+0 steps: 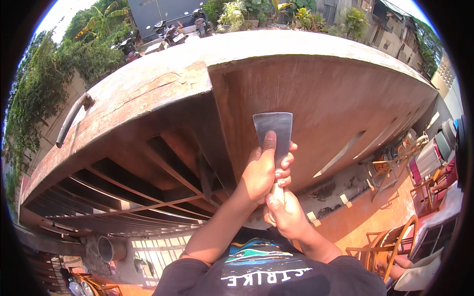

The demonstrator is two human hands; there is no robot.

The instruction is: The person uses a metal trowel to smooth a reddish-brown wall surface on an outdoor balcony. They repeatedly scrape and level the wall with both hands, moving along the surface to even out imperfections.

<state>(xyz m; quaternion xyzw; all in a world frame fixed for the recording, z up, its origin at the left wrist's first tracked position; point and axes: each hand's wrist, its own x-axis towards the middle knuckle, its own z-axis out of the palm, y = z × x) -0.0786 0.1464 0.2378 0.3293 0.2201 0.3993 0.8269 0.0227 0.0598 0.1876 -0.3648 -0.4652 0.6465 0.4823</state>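
A scraper stands upright in front of me, its flat, flared metal blade (pixel 274 123) pointing up and away. My left hand (pixel 260 170) is closed round the neck of the scraper, with the thumb pressed flat along the blade and the fingertips showing on the far side. Just below, my right hand (pixel 290 214) grips the pale handle (pixel 278 193) near its lower end. Behind the blade rises a reddish-brown painted wall panel (pixel 316 93); whether the blade's edge touches it, I cannot tell.
A dark slatted grille (pixel 128 182) adjoins the panel on the left. A curved pipe (pixel 71 118) projects from the weathered wall top (pixel 148 81). To the right are wooden chairs (pixel 390 241) and a seated person's legs (pixel 402 271). A round container (pixel 111 249) stands lower left; motorbikes (pixel 170 34) are parked beyond.
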